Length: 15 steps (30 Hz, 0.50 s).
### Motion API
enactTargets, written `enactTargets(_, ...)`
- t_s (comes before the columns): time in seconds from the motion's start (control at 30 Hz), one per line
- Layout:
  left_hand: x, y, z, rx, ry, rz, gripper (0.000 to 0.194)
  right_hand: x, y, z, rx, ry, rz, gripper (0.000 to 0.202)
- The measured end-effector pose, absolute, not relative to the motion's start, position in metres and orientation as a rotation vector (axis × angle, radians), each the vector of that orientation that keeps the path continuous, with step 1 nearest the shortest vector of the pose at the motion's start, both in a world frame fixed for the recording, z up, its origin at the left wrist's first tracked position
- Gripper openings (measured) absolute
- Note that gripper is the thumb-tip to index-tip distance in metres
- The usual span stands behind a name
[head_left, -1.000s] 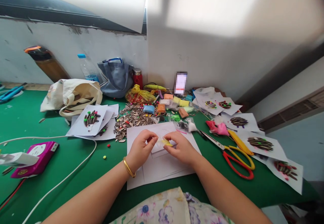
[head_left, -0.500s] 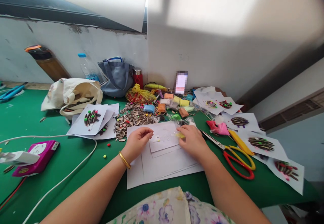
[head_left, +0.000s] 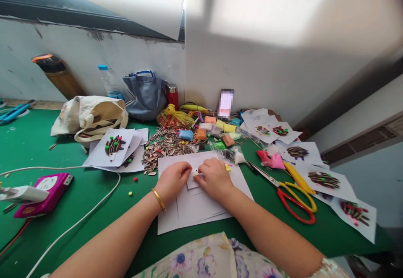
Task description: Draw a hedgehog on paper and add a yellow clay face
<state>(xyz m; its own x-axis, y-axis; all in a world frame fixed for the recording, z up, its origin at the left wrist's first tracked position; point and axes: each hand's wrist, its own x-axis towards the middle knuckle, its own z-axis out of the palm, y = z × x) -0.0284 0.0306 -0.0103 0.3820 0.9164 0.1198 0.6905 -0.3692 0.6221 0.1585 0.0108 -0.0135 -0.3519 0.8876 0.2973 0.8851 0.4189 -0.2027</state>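
White paper sheets (head_left: 201, 211) lie on the green table in front of me, with a smaller white card (head_left: 191, 182) on top. My left hand (head_left: 174, 177), with a gold bangle at its wrist, rests at the card's left edge, thumb and fingertips pressed together; what they hold, if anything, is too small to name. Over the card is my right hand (head_left: 215, 178), its fingers curled and pinched near a small dark dot; anything between them is hidden. A bit of yellow clay (head_left: 227, 167) shows just beyond the right hand.
Sunflower seeds (head_left: 166, 149) are piled behind the papers, beside packets of coloured clay (head_left: 201, 134). Open scissors (head_left: 296, 198) lie at the right near seed-decorated cards (head_left: 324, 179). A white cable (head_left: 78, 223) crosses the left side, near a purple box (head_left: 47, 194).
My right hand has moved left across the card, closer to my left hand, uncovering the yellow clay. The left hand has hardly moved.
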Motion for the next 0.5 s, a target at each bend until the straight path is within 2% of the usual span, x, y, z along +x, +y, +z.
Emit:
enactTargets(0.1,-0.028,0.031,-0.010,2.170,1.385,0.627,0.018,0.156,0.012,-0.017,-1.543,-2.323,-0.027,0.021)
enactTargets(0.27,-0.029,0.031,-0.011,2.179,1.383,0.630,0.017,0.155,0.010,-0.018,-1.544,-2.309,-0.070,0.011)
enactTargets(0.5,-0.030,0.031,-0.013,2.175,1.379,0.639,0.017,0.169,0.005,-0.010,-1.549,-2.218,0.039,0.005)
